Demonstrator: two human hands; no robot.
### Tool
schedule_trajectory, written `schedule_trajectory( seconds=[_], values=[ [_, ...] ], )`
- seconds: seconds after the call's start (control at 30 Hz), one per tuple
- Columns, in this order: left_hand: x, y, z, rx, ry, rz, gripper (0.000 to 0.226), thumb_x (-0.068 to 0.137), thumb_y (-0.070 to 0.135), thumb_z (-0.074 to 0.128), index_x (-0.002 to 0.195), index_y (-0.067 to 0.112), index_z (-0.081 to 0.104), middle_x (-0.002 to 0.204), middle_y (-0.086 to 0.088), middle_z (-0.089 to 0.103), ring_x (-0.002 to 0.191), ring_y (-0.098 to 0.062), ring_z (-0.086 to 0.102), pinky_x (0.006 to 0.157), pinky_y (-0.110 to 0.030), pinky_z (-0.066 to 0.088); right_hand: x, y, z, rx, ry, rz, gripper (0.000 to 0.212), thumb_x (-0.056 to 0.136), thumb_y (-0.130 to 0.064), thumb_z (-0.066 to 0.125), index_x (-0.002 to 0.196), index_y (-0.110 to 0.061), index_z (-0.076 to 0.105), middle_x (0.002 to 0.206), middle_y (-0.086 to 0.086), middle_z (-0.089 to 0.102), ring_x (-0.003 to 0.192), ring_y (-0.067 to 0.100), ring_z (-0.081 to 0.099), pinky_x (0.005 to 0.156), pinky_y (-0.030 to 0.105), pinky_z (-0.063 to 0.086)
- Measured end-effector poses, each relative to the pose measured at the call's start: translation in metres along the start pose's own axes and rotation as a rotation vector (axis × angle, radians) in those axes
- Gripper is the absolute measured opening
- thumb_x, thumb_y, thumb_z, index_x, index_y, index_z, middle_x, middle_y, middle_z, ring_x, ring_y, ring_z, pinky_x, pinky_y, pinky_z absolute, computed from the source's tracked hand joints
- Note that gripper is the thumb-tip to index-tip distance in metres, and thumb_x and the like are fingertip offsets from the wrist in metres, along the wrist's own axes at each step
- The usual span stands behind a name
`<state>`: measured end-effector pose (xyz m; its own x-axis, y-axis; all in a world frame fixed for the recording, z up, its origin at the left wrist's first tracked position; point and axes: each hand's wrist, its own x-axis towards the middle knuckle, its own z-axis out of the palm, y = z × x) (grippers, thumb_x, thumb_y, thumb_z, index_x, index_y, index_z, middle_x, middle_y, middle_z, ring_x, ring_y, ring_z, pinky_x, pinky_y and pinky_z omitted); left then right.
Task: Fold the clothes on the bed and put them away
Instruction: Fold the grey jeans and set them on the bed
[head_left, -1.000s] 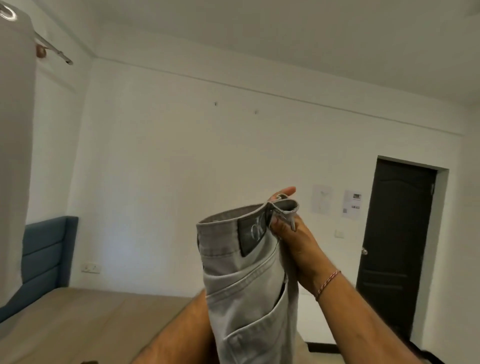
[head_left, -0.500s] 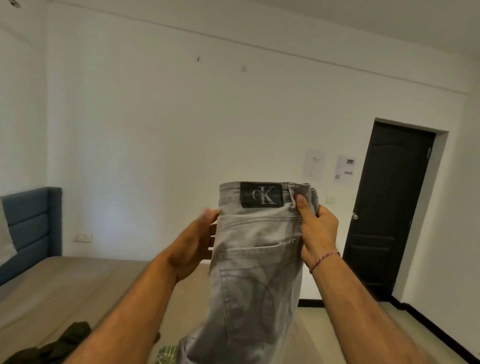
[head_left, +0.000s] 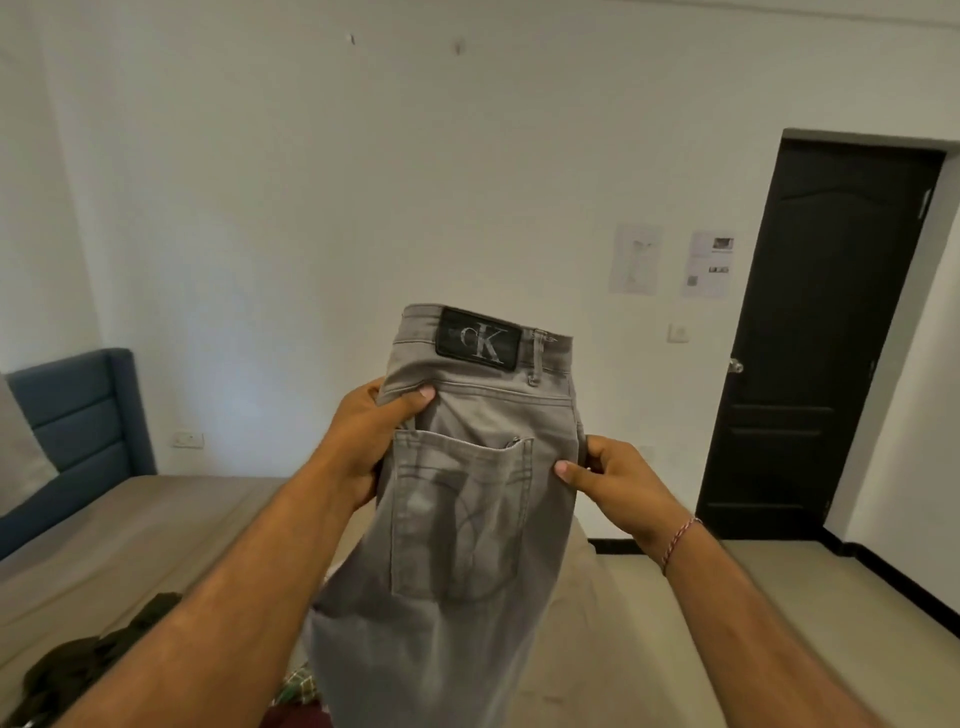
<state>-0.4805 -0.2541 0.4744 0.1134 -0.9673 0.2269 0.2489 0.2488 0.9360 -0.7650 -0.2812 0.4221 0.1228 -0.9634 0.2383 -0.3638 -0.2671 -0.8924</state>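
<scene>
I hold a pair of grey jeans (head_left: 467, 519) upright in front of me, folded lengthwise, back pocket and black waistband patch facing me. My left hand (head_left: 363, 441) pinches the left edge just under the waistband, thumb on the front. My right hand (head_left: 613, 483) grips the right edge at pocket height. The legs hang down over the bed (head_left: 156, 525). A dark garment (head_left: 88, 660) lies crumpled on the bed at lower left. A checked cloth (head_left: 298, 686) and a maroon one (head_left: 296, 719) peek out below the jeans.
A blue padded headboard (head_left: 78, 421) stands at the left against the white wall. A dark closed door (head_left: 815, 338) is at the right, with papers taped on the wall beside it. Floor runs along the bed's right side.
The view has tilted down and the jeans have turned square to me. My left hand has taken hold of the left edge. My right hand has slid from the waistband down to pocket height.
</scene>
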Motion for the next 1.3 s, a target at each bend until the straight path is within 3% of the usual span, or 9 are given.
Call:
schedule_trajectory(
  seconds=[0.17,0.3,0.4,0.53,0.73,0.87,1.03,1.23,1.3],
  values=[
    [0.042,0.008,-0.009,0.509,-0.282,-0.059,0.03,0.092,0.025,0.073,0.113,0.004,0.072,0.104,-0.014,0.079,0.095,-0.03,0.077,0.081,-0.036,0.062,0.008,0.008,-0.037,0.156,-0.164,0.173,0.022,0.099,-0.025,0.069,0.118,-0.013,0.064,0.103,0.015,0.076,0.065,0.023,0.068,0.047,0.025,0.044],
    [0.1,-0.003,-0.003,1.334,-0.422,-0.218,0.039,0.101,0.051,0.062,0.102,0.013,0.072,0.087,-0.004,0.076,0.058,-0.02,0.068,0.047,-0.026,0.044,0.046,0.032,-0.04,0.127,-0.182,0.338,0.02,0.095,-0.013,0.073,0.112,-0.004,0.069,0.082,0.014,0.075,0.058,0.018,0.066,0.042,0.022,0.048],
    [0.139,-0.034,0.023,1.229,-0.251,-0.322,0.03,0.104,0.03,0.06,0.111,0.001,0.065,0.078,-0.017,0.07,0.052,-0.027,0.068,0.044,-0.028,0.047,0.1,0.043,-0.03,0.068,-0.111,0.446,0.011,0.099,-0.001,0.064,0.109,0.002,0.065,0.088,0.016,0.072,0.063,0.023,0.074,0.045,0.026,0.056],
    [0.195,-0.039,0.064,0.786,0.058,-0.148,0.016,0.097,0.001,0.056,0.107,0.003,0.068,0.091,-0.023,0.075,0.08,-0.045,0.076,0.073,-0.058,0.064,0.18,0.024,-0.044,0.086,0.126,0.273,0.026,0.085,0.009,0.064,0.107,-0.004,0.065,0.109,0.022,0.07,0.095,0.042,0.073,0.085,0.054,0.062],
    [0.209,0.032,0.131,0.363,0.057,0.287,0.026,0.102,0.011,0.053,0.121,0.016,0.071,0.119,-0.009,0.073,0.114,-0.028,0.066,0.106,-0.05,0.053,0.216,-0.039,-0.091,0.022,0.533,-0.14,0.034,0.074,-0.034,0.079,0.103,-0.022,0.066,0.101,-0.004,0.074,0.098,0.021,0.069,0.092,0.043,0.058],
    [0.201,0.048,0.145,0.347,-0.022,0.437,0.028,0.097,0.007,0.059,0.112,0.027,0.072,0.114,-0.001,0.075,0.112,-0.025,0.069,0.103,-0.048,0.056,0.209,-0.062,-0.118,0.216,0.534,-0.275,0.046,0.057,-0.039,0.085,0.097,-0.027,0.064,0.102,0.0,0.075,0.1,0.023,0.072,0.091,0.051,0.061],
    [0.162,0.005,0.126,0.349,-0.082,0.425,0.035,0.092,0.015,0.062,0.125,0.021,0.071,0.12,0.0,0.074,0.114,-0.02,0.069,0.101,-0.042,0.058,0.148,-0.045,-0.103,0.164,0.55,-0.268,0.031,0.075,-0.032,0.08,0.096,-0.037,0.057,0.105,-0.004,0.07,0.103,0.02,0.069,0.097,0.045,0.059],
    [0.053,-0.137,0.065,0.51,-0.126,0.224,0.031,0.092,-0.003,0.064,0.117,0.015,0.073,0.115,0.003,0.072,0.102,-0.009,0.064,0.086,-0.018,0.053,0.034,0.086,-0.042,0.103,0.391,-0.074,0.033,0.09,-0.012,0.077,0.117,-0.02,0.058,0.102,-0.013,0.066,0.091,-0.003,0.066,0.086,0.02,0.055],
    [0.006,-0.202,0.03,0.644,-0.208,0.112,0.022,0.093,0.004,0.067,0.114,0.007,0.075,0.113,0.0,0.072,0.101,-0.006,0.063,0.083,-0.023,0.052,-0.023,0.154,-0.011,0.077,0.281,0.049,0.04,0.086,-0.013,0.08,0.121,-0.015,0.062,0.107,-0.012,0.07,0.093,-0.009,0.068,0.084,0.015,0.055]
  ],
)
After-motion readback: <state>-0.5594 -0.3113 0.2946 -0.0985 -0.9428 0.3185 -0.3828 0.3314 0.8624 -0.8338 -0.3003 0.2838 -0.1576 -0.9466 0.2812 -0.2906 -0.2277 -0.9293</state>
